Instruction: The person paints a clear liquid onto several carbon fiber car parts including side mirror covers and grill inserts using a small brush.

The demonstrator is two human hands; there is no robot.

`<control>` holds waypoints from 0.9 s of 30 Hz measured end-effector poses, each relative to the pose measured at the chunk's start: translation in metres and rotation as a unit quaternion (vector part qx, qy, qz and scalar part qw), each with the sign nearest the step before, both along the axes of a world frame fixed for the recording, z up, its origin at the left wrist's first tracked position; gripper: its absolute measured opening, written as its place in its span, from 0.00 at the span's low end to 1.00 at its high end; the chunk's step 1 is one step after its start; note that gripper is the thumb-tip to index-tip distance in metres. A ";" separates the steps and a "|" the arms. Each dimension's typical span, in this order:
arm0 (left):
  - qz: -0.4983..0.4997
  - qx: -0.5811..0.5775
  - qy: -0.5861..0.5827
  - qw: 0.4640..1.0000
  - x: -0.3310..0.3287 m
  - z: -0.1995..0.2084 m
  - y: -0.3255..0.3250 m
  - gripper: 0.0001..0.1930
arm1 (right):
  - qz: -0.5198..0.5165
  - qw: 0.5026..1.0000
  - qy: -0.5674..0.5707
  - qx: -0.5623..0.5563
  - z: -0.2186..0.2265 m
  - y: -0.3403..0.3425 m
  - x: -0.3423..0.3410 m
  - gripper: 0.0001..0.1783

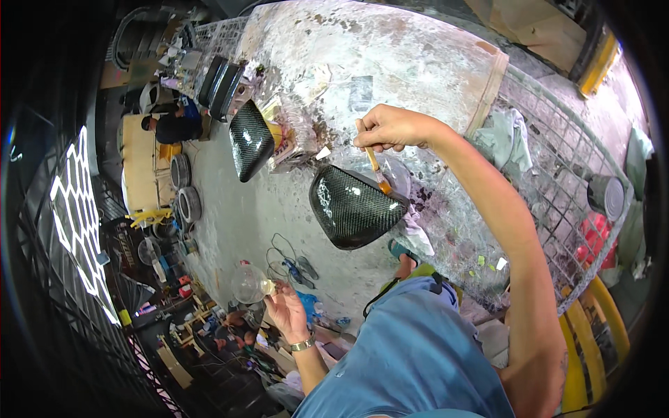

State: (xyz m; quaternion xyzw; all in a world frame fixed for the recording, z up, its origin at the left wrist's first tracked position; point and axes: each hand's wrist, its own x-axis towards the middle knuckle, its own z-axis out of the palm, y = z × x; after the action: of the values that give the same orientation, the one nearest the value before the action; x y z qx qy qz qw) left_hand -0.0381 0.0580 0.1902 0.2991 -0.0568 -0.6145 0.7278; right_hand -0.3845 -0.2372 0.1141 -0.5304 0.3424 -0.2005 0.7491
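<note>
At the edge of a large, pale, paint-stained worktop [418,52] sits a glossy black carbon-weave shell [355,209], its support hidden; it looks light, stiff and slick, best taken by its rim. Ungripped, it lies below the right hand and well apart from the left hand [287,310], whose fingertips hold a clear rounded plastic cup [245,284]. The right hand [390,128] pinches a wooden-handled, amber-bristled brush [373,160], bristles at the shell's upper-right edge.
</note>
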 end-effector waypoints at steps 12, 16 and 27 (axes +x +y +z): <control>0.080 0.039 -0.006 0.996 0.025 -0.010 0.030 0.17 | 0.067 0.998 -0.009 0.019 -0.037 -0.060 0.064 0.15; 0.086 0.037 -0.009 0.996 0.034 -0.017 0.031 0.17 | -0.026 0.999 -0.040 -0.012 -0.034 -0.058 0.071 0.12; 0.107 0.079 0.022 0.991 0.044 -0.061 0.026 0.17 | -0.070 0.993 0.036 -0.086 0.043 -0.004 0.003 0.12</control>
State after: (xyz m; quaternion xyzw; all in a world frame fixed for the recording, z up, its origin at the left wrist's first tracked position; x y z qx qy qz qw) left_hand 0.0061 0.0837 0.1296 0.3467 0.0400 -0.5422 0.7643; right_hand -0.3812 -0.2413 0.1575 -0.5743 0.3870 -0.2624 0.6720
